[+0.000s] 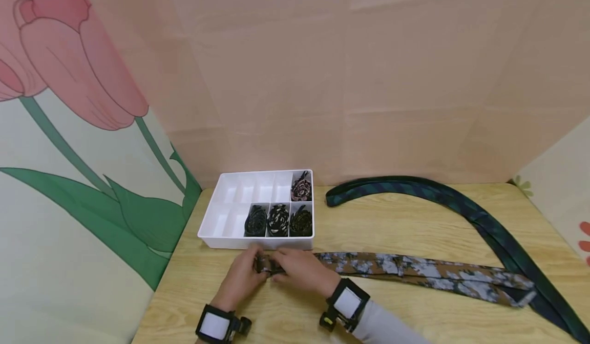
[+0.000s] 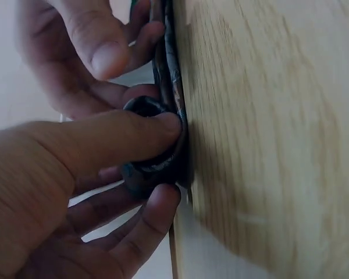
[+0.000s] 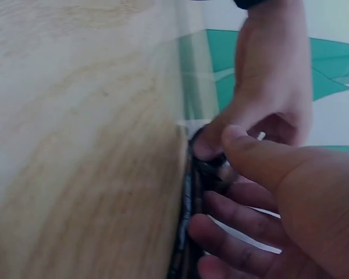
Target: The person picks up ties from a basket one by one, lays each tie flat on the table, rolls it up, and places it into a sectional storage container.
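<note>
A brown necktie with pale blue-grey flowers lies stretched along the table, its left end coiled into a small roll. My left hand pinches this roll, with the thumb across its near side and the fingers behind. Close beside it, my right hand has its thumb and fingers loosely curled about the tie where it enters the roll. In the right wrist view the right thumb is by the left thumb, while the fingertips touch the tie's strip. Parts of the roll are hidden by fingers.
Just beyond the hands stands a white compartment box. Several rolled ties sit in it, including a dark green roll and a reddish-brown roll. A dark green and navy necktie curves along the right, under the floral tie's far end.
</note>
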Motion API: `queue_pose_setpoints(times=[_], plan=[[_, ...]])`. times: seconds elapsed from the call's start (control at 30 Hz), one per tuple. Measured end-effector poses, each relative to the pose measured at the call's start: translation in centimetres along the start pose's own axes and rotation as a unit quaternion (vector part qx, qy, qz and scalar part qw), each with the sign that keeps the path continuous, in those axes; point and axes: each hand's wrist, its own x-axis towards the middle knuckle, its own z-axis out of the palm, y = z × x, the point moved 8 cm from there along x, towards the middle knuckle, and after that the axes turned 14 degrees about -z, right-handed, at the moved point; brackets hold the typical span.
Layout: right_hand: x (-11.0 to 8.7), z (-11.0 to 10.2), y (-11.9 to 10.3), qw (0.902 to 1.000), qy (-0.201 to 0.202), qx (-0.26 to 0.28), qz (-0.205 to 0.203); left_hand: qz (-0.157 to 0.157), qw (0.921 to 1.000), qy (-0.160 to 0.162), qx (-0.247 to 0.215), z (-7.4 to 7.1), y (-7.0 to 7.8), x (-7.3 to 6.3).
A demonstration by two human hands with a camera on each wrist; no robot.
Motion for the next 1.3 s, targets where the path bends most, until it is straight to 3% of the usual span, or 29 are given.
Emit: queue_pose_setpoints(times=[0.17,0.27,0.43,0.53,0.73,1.03,1.3], plan=[[0.1,0.2,0.1,0.9997,0.023,0.004,0.01,0.034,0.9993,-0.012,0.008,0.0,0.3,-0.2],[0.2,0.5,0.3,0.9993,0.03,0.013,0.017,0.036,0.9989,-0.028,0.008,0.0,0.4,-0.1],[0.2,1.1,0.8,0.9984,0.028,0.034,0.036,0.026,0.9976,-0.054,-0.035,-0.1,0.6,0.0],[0.1,1.3,1.0,0.9978,0.026,0.044,0.042,0.038,0.9975,-0.05,-0.033,-0.3,0.9,-0.1],[-0.2,1.2,1.0,0.9981,0.04,0.008,0.046,0.067,0.9972,-0.022,0.028,-0.2,1.4,-0.3],[-0.4,0.6,0.7,0.9974,0.028,-0.01,0.066,0.074,0.9954,-0.038,0.047,-0.3,2.2,-0.4],[-1.0,-0.3,1.0,0.9966,0.027,-0.013,0.077,0.088,0.9942,-0.057,0.025,0.1,3.6,-0.4]])
